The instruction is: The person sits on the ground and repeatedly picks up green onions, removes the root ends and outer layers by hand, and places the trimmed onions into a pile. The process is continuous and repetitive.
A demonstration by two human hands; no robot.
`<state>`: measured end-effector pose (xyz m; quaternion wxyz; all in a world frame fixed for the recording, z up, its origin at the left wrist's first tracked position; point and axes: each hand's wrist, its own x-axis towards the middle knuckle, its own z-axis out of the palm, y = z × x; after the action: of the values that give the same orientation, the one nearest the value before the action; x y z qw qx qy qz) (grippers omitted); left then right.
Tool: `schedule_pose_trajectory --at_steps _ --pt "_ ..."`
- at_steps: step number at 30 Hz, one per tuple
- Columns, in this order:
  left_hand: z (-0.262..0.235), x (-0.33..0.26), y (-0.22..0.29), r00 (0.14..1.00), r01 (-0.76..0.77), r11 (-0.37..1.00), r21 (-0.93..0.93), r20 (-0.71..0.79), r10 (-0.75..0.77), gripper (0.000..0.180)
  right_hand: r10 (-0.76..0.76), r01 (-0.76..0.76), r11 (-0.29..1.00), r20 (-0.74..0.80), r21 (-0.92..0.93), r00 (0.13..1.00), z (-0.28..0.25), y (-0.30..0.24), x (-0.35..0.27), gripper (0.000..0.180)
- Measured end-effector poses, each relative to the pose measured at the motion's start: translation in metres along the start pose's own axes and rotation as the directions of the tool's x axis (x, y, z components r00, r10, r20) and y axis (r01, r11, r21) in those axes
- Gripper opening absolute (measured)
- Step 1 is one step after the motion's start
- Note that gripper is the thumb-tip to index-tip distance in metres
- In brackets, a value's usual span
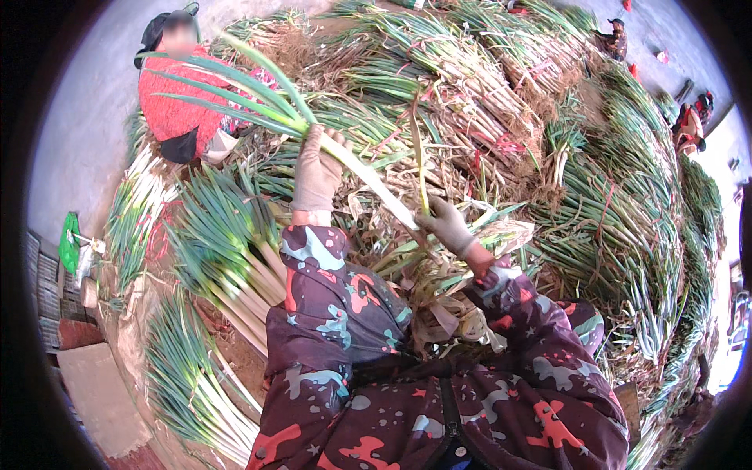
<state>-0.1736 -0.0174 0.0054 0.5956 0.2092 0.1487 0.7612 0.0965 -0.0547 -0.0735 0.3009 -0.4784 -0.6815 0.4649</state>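
My gloved left hand [317,174] is closed around a long green onion [374,182], its green leaves fanning out to the upper left and its white shank slanting down to the right. At the lower end of the shank, my gloved right hand [450,224] pinches a thin yellowish leaf [421,160] that stands up from the fingers. Whether that leaf is still joined to the onion I cannot tell. Dry peeled leaves [458,321] lie heaped below my right hand and against my lap. Beside my left forearm rests a bunch of cleaned green onions [235,262].
More cleaned onions [200,384] lie at the lower left. Large piles of tied, uncleaned onions [478,102] spread ahead and to the right. A person in red [184,102] sits at the upper left; others are far off at the right. Flat boards [102,399] lie at the left edge.
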Motion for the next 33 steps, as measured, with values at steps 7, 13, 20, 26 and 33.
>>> schedule_pose_trajectory --at_steps 7,13,20,26,33 --pt "-0.001 0.003 0.007 0.993 0.002 1.000 -0.001 -0.120 -0.002 0.021 0.279 -0.179 0.656 0.015 -0.733 0.960 -0.048 0.079 -0.026 0.053" --pt "0.006 0.008 -0.018 0.992 0.018 1.000 0.017 -0.129 -0.016 0.025 -0.127 0.126 0.992 -0.030 -0.027 0.991 0.029 0.000 -0.023 0.054" --pt "0.023 0.003 -0.016 1.000 0.017 0.999 -0.035 0.019 -0.016 0.040 0.045 -0.055 0.728 0.032 0.683 0.998 0.060 -0.036 -0.051 0.035" --pt "0.026 0.002 -0.027 0.990 0.131 0.931 0.340 -0.097 -0.103 0.027 0.008 0.092 0.764 -0.153 0.639 0.988 0.050 -0.044 -0.056 0.038" --pt "0.040 -0.029 -0.051 0.713 0.415 0.561 0.716 0.128 -0.690 0.025 -0.125 0.282 0.870 -0.374 0.403 0.919 0.013 -0.063 -0.033 0.037"
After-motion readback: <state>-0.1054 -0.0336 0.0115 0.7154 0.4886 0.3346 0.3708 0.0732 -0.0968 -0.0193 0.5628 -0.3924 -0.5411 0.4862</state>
